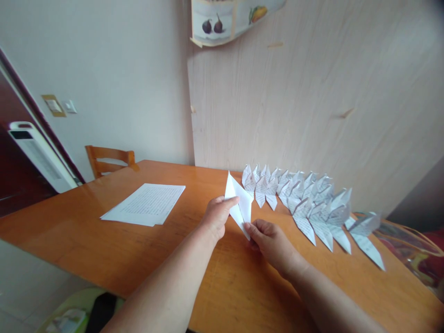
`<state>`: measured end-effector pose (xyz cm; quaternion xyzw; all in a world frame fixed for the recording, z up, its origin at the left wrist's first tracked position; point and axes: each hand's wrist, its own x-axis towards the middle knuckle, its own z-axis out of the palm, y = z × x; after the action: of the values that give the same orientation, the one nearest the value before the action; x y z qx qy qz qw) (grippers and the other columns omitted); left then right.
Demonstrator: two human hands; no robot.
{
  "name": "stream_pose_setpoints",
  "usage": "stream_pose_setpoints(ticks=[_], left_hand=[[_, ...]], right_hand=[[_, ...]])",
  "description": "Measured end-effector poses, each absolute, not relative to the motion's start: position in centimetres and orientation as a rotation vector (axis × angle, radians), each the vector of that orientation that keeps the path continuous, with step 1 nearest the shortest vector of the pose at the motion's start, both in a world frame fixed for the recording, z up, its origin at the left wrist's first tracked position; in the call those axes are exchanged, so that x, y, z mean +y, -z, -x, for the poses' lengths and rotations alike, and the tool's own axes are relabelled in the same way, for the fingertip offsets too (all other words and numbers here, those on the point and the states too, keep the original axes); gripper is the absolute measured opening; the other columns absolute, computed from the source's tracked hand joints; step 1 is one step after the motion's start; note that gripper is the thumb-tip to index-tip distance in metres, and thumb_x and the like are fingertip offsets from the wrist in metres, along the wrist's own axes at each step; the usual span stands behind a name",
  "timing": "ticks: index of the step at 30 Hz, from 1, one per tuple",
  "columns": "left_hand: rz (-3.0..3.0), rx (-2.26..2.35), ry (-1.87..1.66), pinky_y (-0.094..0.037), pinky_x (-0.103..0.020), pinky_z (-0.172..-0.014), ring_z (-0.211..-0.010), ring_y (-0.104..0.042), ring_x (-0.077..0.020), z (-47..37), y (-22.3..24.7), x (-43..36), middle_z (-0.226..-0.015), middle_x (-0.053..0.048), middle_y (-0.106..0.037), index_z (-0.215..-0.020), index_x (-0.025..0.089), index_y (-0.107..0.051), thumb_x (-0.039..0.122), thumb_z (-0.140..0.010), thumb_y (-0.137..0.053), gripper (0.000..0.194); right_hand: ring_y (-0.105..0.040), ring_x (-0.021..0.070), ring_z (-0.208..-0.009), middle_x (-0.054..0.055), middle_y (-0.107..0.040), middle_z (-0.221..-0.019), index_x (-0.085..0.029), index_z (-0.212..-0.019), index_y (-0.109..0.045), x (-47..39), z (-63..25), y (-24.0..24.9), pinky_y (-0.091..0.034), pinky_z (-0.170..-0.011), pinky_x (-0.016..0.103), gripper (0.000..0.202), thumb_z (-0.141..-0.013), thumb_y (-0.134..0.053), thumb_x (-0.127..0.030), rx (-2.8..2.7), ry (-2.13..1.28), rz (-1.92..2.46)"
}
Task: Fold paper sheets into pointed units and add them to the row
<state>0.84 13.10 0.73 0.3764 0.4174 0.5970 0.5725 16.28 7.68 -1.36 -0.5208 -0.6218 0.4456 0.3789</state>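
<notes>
The left hand (215, 215) held a white folded paper (244, 202) near the middle of the wooden counter (236, 291), its fingers clamped on the left edge with the thumb laid over the face; the right hand (274, 240) had its fingers pinched together on the paper's near, lower corner; the paper was raised above the counter, one sharp tip pointing up and away, its visible faces plain white.

To the right and farther off stood rows of folded paper pieces (307, 192), packed close, with writing on their sides and pointed flaps reaching toward the near side; the nearest one at the right sat a little apart from the others; to the left lay a stack of written sheets (147, 204), slightly uneven at its near edge; beyond it, at the counter's far left, was a wooden chair (110, 154).
</notes>
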Motion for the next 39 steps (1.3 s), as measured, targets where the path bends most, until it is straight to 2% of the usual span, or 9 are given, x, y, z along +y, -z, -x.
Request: stream_pose_setpoints(ticks=[6, 17, 19, 22, 26, 33, 39], left_hand=[[-0.855, 0.967, -1.422, -0.049, -0.03, -0.071, -0.078, -0.067, -0.0218, -0.6, -0.7, 13.4, -0.086, -0.011, -0.076, -0.084, 0.012, -0.075, 0.03, -0.062, -0.086, 0.03], [-0.812, 0.974, -1.47, -0.048, -0.028, -0.07, -0.078, -0.067, -0.0193, 0.7, -1.1, 14.2, -0.086, -0.009, -0.076, -0.083, 0.013, -0.074, 0.03, -0.062, -0.084, 0.029], [-0.813, 0.982, -1.458, -0.047, -0.028, -0.069, -0.077, -0.066, -0.019, 0.7, -1.0, 14.1, -0.086, -0.009, -0.075, -0.084, 0.014, -0.074, 0.031, -0.063, -0.084, 0.03], [-0.826, 0.982, -1.427, -0.046, -0.027, -0.067, -0.075, -0.065, -0.0185, 0.1, -1.0, 13.7, -0.085, -0.008, -0.075, -0.085, 0.014, -0.074, 0.032, -0.063, -0.085, 0.03], [-0.852, 0.951, -1.375, -0.045, -0.027, -0.065, -0.07, -0.063, -0.0177, -0.8, -1.1, 13.0, -0.081, -0.008, -0.074, -0.084, 0.012, -0.074, 0.032, -0.063, -0.085, 0.031], [-0.836, 0.943, -1.371, -0.046, -0.027, -0.063, -0.067, -0.063, -0.0175, -1.1, -0.9, 12.8, -0.074, -0.007, -0.073, -0.079, 0.012, -0.074, 0.028, -0.064, -0.084, 0.025], [-0.795, 0.933, -1.392, -0.046, -0.026, -0.064, -0.07, -0.065, -0.0175, -0.7, -0.9, 13.0, -0.078, -0.007, -0.074, -0.08, 0.012, -0.075, 0.026, -0.064, -0.084, 0.023]], right_hand=[[-0.045, 0.0136, -0.053, -0.002, -0.056, -0.06, -0.022, -0.072, -0.057, 7.5, -16.2, 1.1, -0.032, -0.052, 0.029, 0.035, -0.091, -0.057, -0.052, -1.58, -1.186, 1.295], [-0.05, 0.0129, -0.054, 0.0, -0.06, -0.058, -0.02, -0.065, -0.057, 7.1, -16.7, -0.3, -0.037, -0.055, 0.027, 0.03, -0.087, -0.059, -0.04, -1.461, -1.328, 1.245], [-0.051, 0.0129, -0.055, 0.001, -0.061, -0.059, -0.019, -0.067, -0.06, 7.2, -16.9, -0.4, -0.038, -0.055, 0.027, 0.033, -0.089, -0.058, -0.044, -1.343, -1.335, 1.237], [-0.054, 0.0133, -0.057, 0.003, -0.063, -0.066, -0.017, -0.075, -0.065, 7.4, -16.9, 0.0, -0.038, -0.054, 0.026, 0.044, -0.09, -0.057, -0.057, -1.22, -1.421, 1.194], [-0.058, 0.0142, -0.06, 0.006, -0.067, -0.071, -0.016, -0.076, -0.065, 7.3, -16.5, 0.6, -0.041, -0.054, 0.026, 0.055, -0.088, -0.055, -0.069, -1.238, -1.529, 1.127], [-0.05, 0.0099, -0.053, 0.003, -0.065, -0.065, -0.016, -0.072, -0.062, 7.1, -16.4, 0.6, -0.038, -0.053, 0.024, 0.044, -0.083, -0.068, -0.058, -1.368, -1.541, 1.141], [-0.049, 0.01, -0.049, 0.0, -0.062, -0.061, -0.018, -0.071, -0.057, 7.2, -16.4, 0.8, -0.032, -0.048, 0.024, 0.044, -0.087, -0.061, -0.059, -1.441, -1.505, 1.206]])
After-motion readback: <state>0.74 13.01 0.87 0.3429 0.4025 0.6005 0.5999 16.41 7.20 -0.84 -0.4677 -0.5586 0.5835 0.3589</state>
